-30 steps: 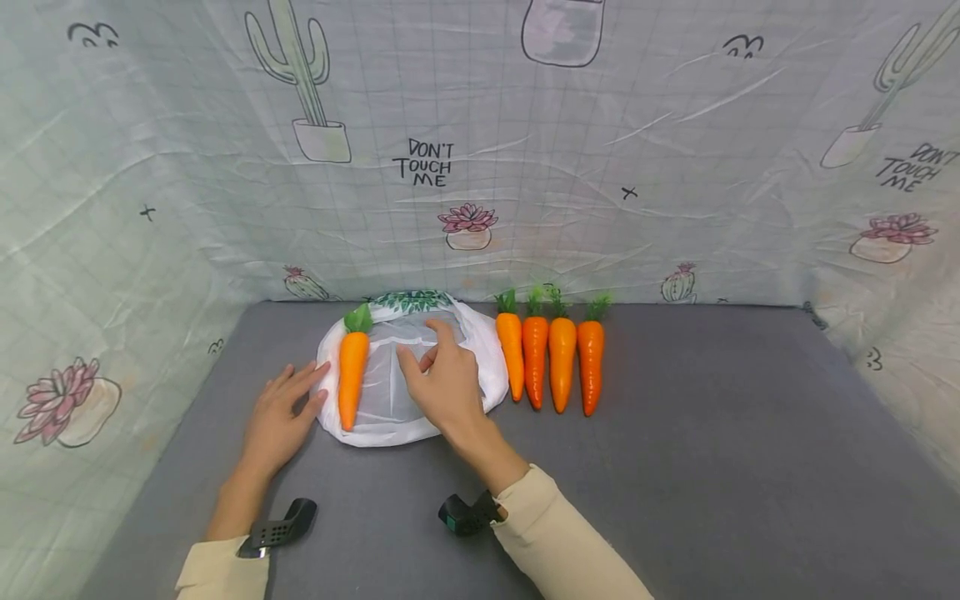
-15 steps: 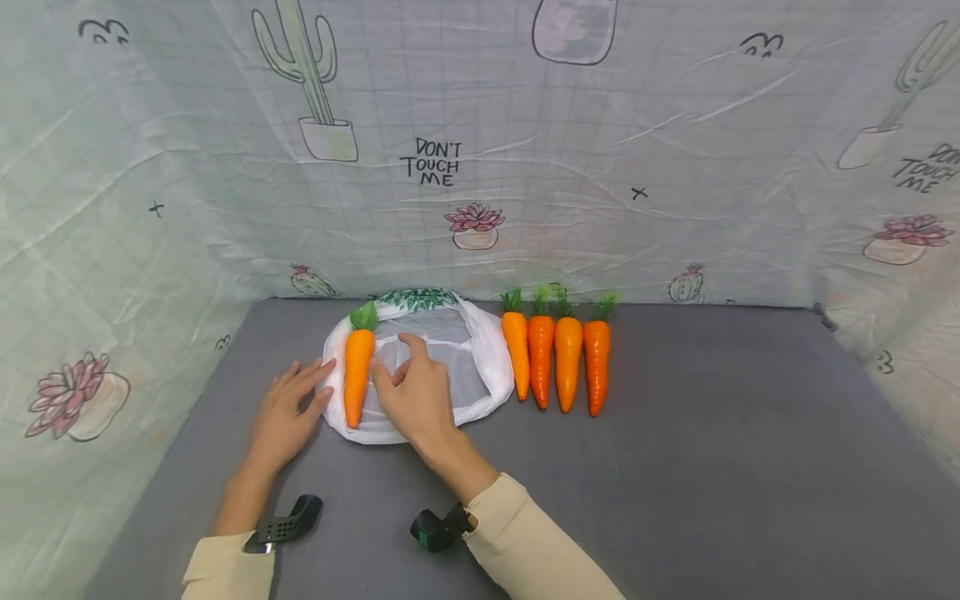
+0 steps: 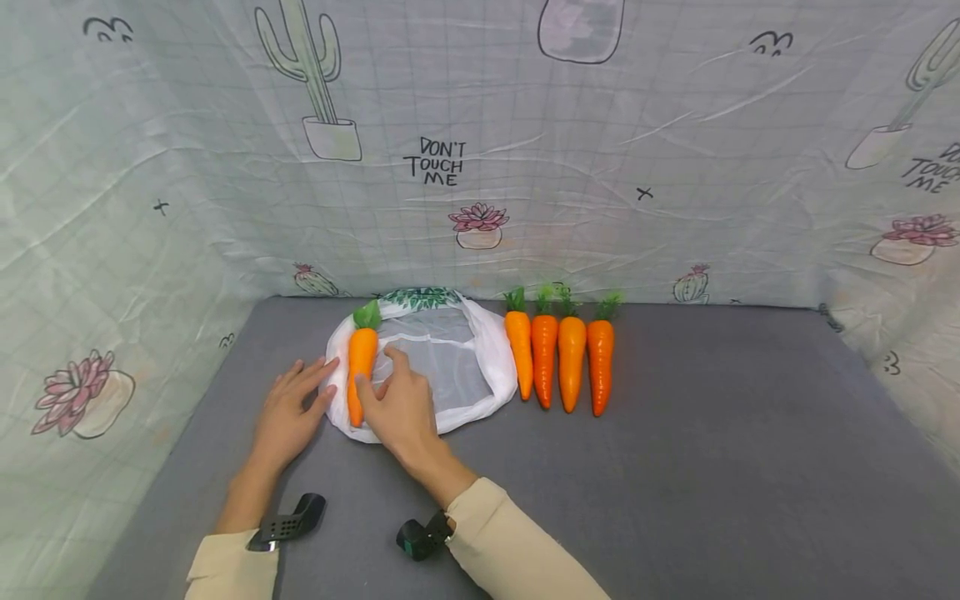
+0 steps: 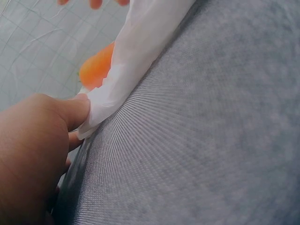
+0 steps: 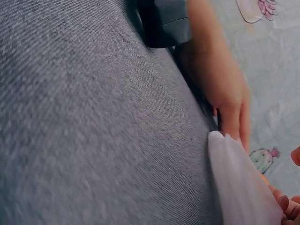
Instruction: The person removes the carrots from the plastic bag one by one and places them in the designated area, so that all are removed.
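A white bag point(image 3: 498, 367) with a green leaf print lies spread on the table, its white rim around a grey see-through middle. One orange carrot point(image 3: 362, 350) with green leaves lies along its left side. My left hand point(image 3: 288, 417) touches the bag's left edge, fingers loosely extended; in the left wrist view the thumb point(image 4: 75, 110) lies against the white edge. Over the bag, my right hand point(image 3: 401, 412) is beside that carrot. Its thumb tip overlaps the carrot, while the index finger stands apart. Whether the thumb touches it, I cannot tell.
Several more carrots point(image 3: 572, 362) lie side by side to the right of the bag, tips toward me. Dark grey cloth point(image 3: 712, 467) covers the table. A pale printed curtain point(image 3: 562, 225) hangs behind and at both sides. Each wrist wears a black camera point(image 3: 292, 521).
My right hand has moved left across the bag to the carrot. The left hand stays at the bag's left edge. The head view has shifted slightly.
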Demonstrator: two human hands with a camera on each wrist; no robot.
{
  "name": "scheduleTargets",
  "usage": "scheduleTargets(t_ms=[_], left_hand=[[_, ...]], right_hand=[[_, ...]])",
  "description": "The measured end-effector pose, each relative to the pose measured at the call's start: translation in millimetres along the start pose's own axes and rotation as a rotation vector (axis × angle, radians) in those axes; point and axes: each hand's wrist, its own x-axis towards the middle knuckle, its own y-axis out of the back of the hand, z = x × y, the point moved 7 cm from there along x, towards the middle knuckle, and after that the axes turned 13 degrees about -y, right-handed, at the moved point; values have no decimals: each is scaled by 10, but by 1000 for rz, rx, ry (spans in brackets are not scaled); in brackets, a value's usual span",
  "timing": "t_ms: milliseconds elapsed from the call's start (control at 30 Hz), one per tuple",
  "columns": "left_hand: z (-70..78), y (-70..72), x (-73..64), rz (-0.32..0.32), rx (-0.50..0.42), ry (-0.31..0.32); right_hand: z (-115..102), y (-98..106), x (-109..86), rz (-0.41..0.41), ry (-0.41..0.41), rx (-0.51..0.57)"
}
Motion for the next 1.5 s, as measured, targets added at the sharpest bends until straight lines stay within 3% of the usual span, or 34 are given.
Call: scheduleTargets(t_ms=[700, 1100, 1500], left_hand=[[-11, -19, 11, 12, -14, -4], [-25, -23, -5, 7, -15, -3], [-40, -31, -5, 13, -17, -7]], right_hand=[[135, -287, -3, -36, -34, -101], [119, -382, -9, -20, -59, -245], [118, -412, 11, -17, -60, -305]])
